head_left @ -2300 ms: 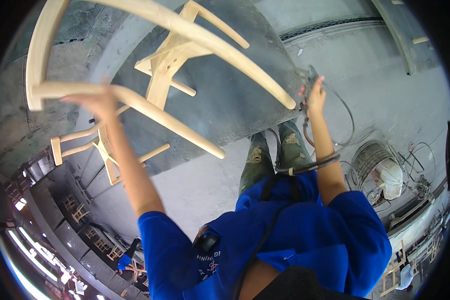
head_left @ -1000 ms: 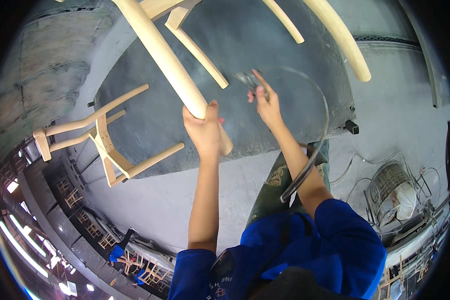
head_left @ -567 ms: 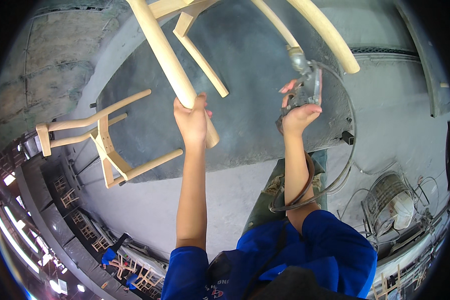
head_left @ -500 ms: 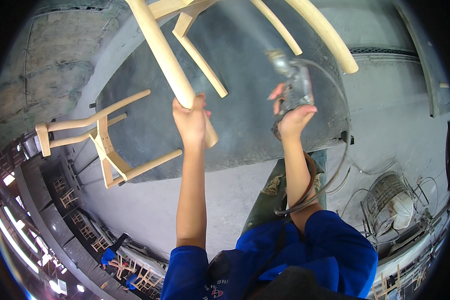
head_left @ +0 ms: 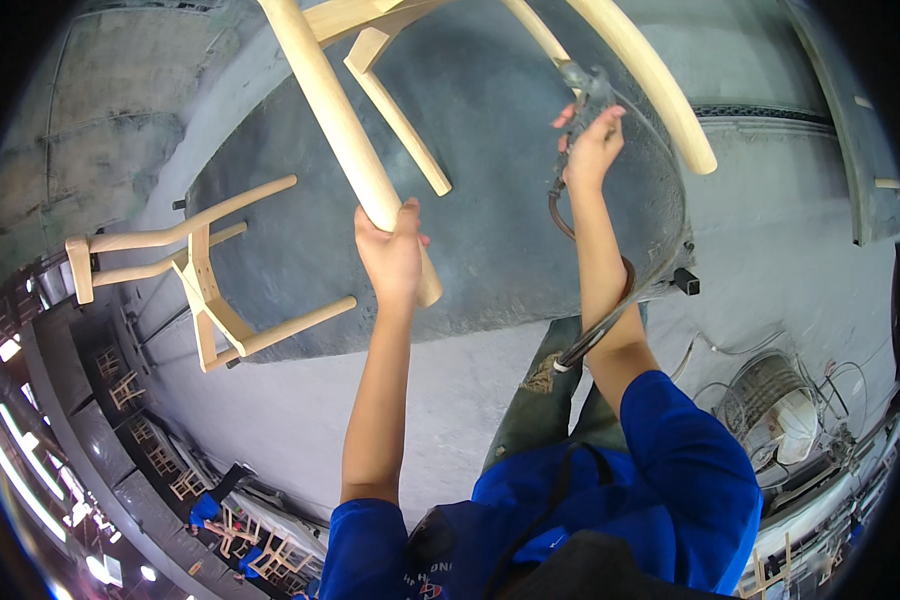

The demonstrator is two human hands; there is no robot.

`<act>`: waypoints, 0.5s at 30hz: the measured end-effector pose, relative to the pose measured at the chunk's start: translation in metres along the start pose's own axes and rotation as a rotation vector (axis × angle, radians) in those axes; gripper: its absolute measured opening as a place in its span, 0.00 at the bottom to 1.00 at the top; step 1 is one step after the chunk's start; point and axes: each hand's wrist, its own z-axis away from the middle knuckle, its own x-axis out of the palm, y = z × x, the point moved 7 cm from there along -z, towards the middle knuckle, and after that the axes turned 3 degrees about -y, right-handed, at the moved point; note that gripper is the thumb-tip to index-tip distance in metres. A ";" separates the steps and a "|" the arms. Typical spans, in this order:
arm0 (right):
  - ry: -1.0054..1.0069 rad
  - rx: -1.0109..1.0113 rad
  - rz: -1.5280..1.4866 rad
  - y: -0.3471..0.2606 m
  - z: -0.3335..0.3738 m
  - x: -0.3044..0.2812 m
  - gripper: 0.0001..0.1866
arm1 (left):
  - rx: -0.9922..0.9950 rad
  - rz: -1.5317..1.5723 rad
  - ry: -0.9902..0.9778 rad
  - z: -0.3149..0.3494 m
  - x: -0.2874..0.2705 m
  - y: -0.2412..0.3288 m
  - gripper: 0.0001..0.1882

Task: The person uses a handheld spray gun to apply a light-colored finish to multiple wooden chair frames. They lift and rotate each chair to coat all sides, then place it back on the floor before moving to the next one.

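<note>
My left hand [head_left: 390,252] is closed around the thick lower end of a leg on a pale wooden chair frame [head_left: 332,118]. The frame lies across the dark grey tabletop [head_left: 495,235], and its far part runs out of the top of the view. To the right, my right hand [head_left: 592,150] grips a metal spray gun [head_left: 592,92], its nozzle close to a thinner wooden bar of the frame. A dark hose [head_left: 600,338] hangs from the gun and loops over my right forearm.
Another pale wooden frame [head_left: 206,280] rests at the table's left edge. On the floor at right stands a wire-bound bucket [head_left: 770,395] with tangled hoses. A grey panel [head_left: 838,130] is at far right. Beyond the lower left, people in blue [head_left: 206,508] are among several wooden chairs.
My right hand has moved the spray gun away from me, up toward the chair frame. A pale mist seen ahead of its nozzle earlier no longer shows. My left hand keeps its hold.
</note>
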 end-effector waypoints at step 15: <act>-0.698 -0.290 0.337 -0.237 0.193 0.045 0.46 | 0.145 0.035 0.073 0.088 -0.007 -0.045 0.18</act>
